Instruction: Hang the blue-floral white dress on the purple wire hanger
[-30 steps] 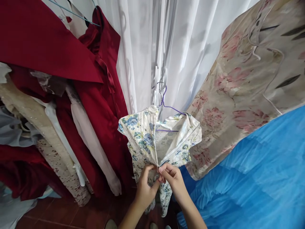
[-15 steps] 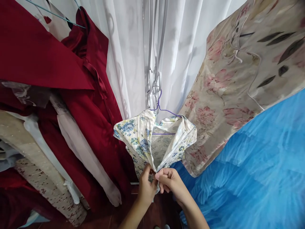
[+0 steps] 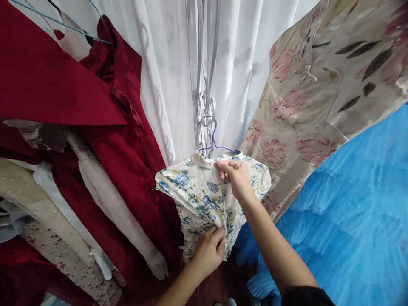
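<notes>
A white short-sleeved floral top (image 3: 208, 199) with blue and yellow flowers hangs on a thin purple hanger (image 3: 213, 140). Its front seam is drawn together from the collar down. At the neckline my right hand (image 3: 236, 174) is closed in a pinch on the zipper pull at the top of that seam; the pull itself is hidden by the fingers. Lower down, my left hand (image 3: 210, 247) grips the fabric of the top beside the seam, fingers curled around it.
Dark red garments (image 3: 127, 153) hang at the left, alongside a sheer pale sleeve (image 3: 119, 212). On the right are a beige floral dress (image 3: 287, 131) and a ruffled blue gown (image 3: 344, 221). White curtains (image 3: 165, 85) and white hangers (image 3: 206, 112) stand behind.
My right hand has moved up along the seam from the chest to the collar, and the open V front has been zipped shut. My left hand stays low, gripping the fabric.
</notes>
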Demonstrator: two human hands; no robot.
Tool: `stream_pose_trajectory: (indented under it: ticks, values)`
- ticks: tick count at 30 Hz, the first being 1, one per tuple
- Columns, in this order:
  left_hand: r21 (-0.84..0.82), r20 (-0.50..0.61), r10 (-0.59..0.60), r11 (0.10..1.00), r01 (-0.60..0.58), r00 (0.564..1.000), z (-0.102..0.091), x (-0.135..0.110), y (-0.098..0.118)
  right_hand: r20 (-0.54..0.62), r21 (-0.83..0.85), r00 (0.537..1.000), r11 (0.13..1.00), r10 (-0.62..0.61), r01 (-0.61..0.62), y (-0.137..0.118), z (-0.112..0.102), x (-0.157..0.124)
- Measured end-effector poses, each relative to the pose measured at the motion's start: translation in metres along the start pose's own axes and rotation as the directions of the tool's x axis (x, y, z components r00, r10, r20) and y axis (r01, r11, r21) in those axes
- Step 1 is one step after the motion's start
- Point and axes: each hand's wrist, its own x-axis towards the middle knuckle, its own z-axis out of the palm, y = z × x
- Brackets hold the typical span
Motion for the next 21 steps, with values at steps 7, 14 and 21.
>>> stream_pose_trajectory:
  ticks: [7,14,21]
  values:
    - [-0.148,-0.170,-0.023,0.989,-0.003,0.985,-0.038,0.023,0.002,0.103,-0.015,0.993,0.998,-0.060,0.062,-0.006,0.000,0.000]
    - [0.077,-0.485,0.233,0.971,-0.224,0.843,-0.143,0.105,0.054,0.189,-0.061,0.979,0.994,-0.078,0.091,-0.008,-0.013,-0.011]
    - [0.110,-0.569,0.316,0.944,-0.311,0.759,-0.173,0.135,0.063,0.128,-0.237,0.990,0.967,-0.065,0.094,0.029,-0.011,-0.008]
